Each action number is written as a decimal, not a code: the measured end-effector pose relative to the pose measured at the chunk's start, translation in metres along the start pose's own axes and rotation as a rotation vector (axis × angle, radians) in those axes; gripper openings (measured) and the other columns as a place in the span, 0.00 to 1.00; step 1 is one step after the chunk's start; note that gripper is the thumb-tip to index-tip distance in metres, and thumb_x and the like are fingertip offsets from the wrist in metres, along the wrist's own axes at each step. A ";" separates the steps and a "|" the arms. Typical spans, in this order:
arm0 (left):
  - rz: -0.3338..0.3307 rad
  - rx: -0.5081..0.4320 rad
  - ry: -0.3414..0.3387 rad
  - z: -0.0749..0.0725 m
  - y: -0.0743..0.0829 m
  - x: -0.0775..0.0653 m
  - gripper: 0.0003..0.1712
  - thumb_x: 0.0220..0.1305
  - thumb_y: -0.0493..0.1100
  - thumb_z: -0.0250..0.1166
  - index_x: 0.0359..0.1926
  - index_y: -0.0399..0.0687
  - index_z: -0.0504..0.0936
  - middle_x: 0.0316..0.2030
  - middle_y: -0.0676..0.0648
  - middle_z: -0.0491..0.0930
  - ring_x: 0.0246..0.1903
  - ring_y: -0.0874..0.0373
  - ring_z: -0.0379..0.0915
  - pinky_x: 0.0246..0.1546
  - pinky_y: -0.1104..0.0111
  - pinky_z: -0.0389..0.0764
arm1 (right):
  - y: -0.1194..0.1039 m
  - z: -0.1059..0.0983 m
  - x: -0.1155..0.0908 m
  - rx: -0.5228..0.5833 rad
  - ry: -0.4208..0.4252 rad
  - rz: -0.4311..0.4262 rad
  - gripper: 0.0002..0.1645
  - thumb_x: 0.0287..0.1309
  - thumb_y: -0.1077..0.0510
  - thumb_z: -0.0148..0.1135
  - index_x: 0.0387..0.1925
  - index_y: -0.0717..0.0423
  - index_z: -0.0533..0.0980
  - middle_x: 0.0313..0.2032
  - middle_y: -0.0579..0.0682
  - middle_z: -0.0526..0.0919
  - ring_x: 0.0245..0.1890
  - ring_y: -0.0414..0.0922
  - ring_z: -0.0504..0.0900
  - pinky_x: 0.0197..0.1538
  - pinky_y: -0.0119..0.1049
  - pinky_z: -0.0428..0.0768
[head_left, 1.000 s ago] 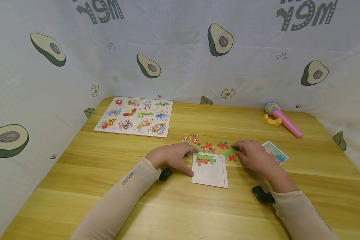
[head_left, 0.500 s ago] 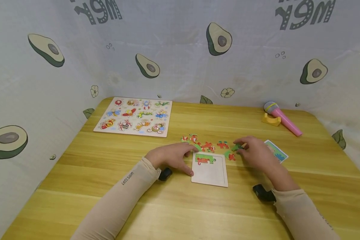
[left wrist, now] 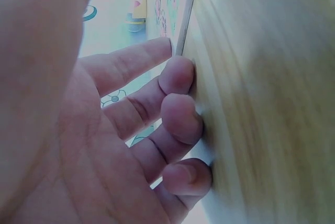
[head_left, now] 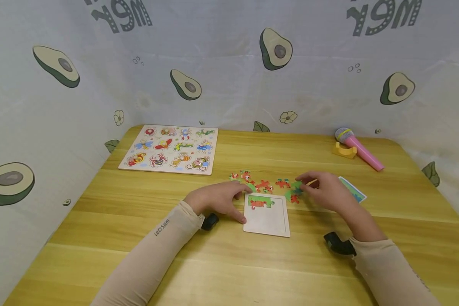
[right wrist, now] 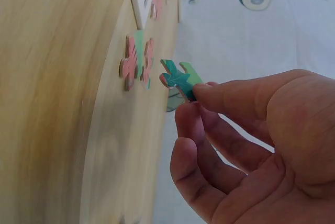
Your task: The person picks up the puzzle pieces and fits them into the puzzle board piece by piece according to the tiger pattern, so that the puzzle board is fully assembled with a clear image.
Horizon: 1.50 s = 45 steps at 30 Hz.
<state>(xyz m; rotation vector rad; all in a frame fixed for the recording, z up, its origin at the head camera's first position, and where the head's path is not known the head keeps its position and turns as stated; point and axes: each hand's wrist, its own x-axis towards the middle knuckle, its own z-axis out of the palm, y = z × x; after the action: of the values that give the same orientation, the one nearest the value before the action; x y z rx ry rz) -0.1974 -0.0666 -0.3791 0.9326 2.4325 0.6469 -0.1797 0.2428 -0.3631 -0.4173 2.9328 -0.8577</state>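
Observation:
In the head view, a small square puzzle tray (head_left: pixel 267 222) lies on the table with a few joined green-and-red pieces (head_left: pixel 258 202) at its upper left. My left hand (head_left: pixel 217 199) rests at its left side, index finger at the top corner and thumb at the edge. The left wrist view has the index fingertip (left wrist: pixel 163 49) touching the tray's edge. With thumb and index finger, my right hand (head_left: pixel 326 192) pinches a green puzzle piece (right wrist: pixel 180 80), raised off the table in the right wrist view. Several loose red-and-green pieces (head_left: pixel 262 186) lie behind the tray.
A picture card (head_left: pixel 352 189) lies partly behind my right hand. At the back left is an insect peg puzzle board (head_left: pixel 168 149). A pink toy microphone (head_left: pixel 363 153) leans near a yellow stand (head_left: pixel 344 150) at the back right. Patterned curtain surrounds the table.
The right hand has lifted slightly and turned, bringing more of the green piece's face into view. The left hand and tray have stayed put. The head view has shifted a little.

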 end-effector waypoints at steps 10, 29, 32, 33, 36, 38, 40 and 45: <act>0.001 -0.016 -0.001 0.001 0.000 0.000 0.47 0.51 0.56 0.81 0.69 0.51 0.71 0.47 0.52 0.71 0.48 0.57 0.67 0.51 0.66 0.70 | -0.010 0.002 -0.001 0.101 -0.079 -0.017 0.12 0.66 0.60 0.64 0.49 0.59 0.83 0.41 0.53 0.83 0.37 0.48 0.84 0.37 0.41 0.80; 0.006 -0.008 0.002 0.001 -0.002 0.000 0.47 0.51 0.56 0.80 0.70 0.51 0.70 0.46 0.52 0.71 0.47 0.57 0.67 0.50 0.66 0.70 | -0.012 0.028 0.002 0.173 -0.214 -0.049 0.14 0.63 0.59 0.69 0.48 0.62 0.84 0.38 0.50 0.82 0.32 0.44 0.78 0.29 0.36 0.76; 0.015 -0.021 0.005 0.001 -0.002 0.000 0.47 0.51 0.54 0.81 0.69 0.50 0.71 0.46 0.51 0.72 0.46 0.57 0.67 0.50 0.67 0.70 | -0.014 0.030 0.002 0.118 -0.191 -0.054 0.14 0.63 0.59 0.69 0.47 0.62 0.85 0.37 0.48 0.83 0.31 0.44 0.77 0.31 0.37 0.76; 0.016 -0.025 0.004 0.001 -0.002 0.000 0.47 0.51 0.54 0.81 0.69 0.50 0.71 0.46 0.50 0.72 0.46 0.57 0.67 0.50 0.67 0.70 | -0.015 0.031 0.001 0.103 -0.184 -0.057 0.13 0.63 0.59 0.69 0.47 0.61 0.85 0.37 0.48 0.83 0.31 0.43 0.77 0.31 0.37 0.76; 0.023 -0.032 0.004 0.001 -0.002 0.000 0.47 0.51 0.53 0.81 0.69 0.48 0.71 0.45 0.49 0.71 0.46 0.57 0.67 0.48 0.67 0.70 | -0.017 0.032 0.001 0.086 -0.170 -0.054 0.13 0.63 0.59 0.68 0.47 0.61 0.85 0.36 0.47 0.84 0.31 0.43 0.78 0.33 0.38 0.76; 0.024 -0.031 0.005 0.001 -0.002 0.000 0.47 0.51 0.53 0.81 0.69 0.48 0.71 0.45 0.49 0.71 0.45 0.57 0.67 0.48 0.67 0.70 | -0.018 0.033 0.001 0.082 -0.168 -0.052 0.13 0.63 0.59 0.68 0.47 0.61 0.85 0.35 0.47 0.83 0.31 0.43 0.77 0.33 0.38 0.76; 0.021 -0.028 0.004 0.001 -0.001 -0.001 0.47 0.51 0.54 0.81 0.69 0.49 0.71 0.45 0.50 0.71 0.46 0.57 0.67 0.48 0.67 0.70 | -0.018 0.034 0.001 0.070 -0.165 -0.055 0.13 0.63 0.59 0.68 0.47 0.61 0.85 0.35 0.47 0.83 0.31 0.43 0.77 0.33 0.38 0.76; 0.010 -0.033 0.001 0.001 -0.001 0.000 0.47 0.51 0.54 0.81 0.70 0.49 0.71 0.46 0.50 0.71 0.46 0.56 0.67 0.49 0.66 0.70 | -0.019 0.035 0.000 0.046 -0.170 -0.078 0.15 0.64 0.57 0.68 0.49 0.61 0.85 0.36 0.47 0.83 0.31 0.43 0.76 0.33 0.38 0.75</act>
<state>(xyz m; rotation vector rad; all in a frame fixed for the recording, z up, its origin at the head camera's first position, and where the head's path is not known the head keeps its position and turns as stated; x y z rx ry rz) -0.1968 -0.0668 -0.3804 0.9326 2.4119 0.6884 -0.1708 0.2088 -0.3824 -0.5742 2.7525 -0.8508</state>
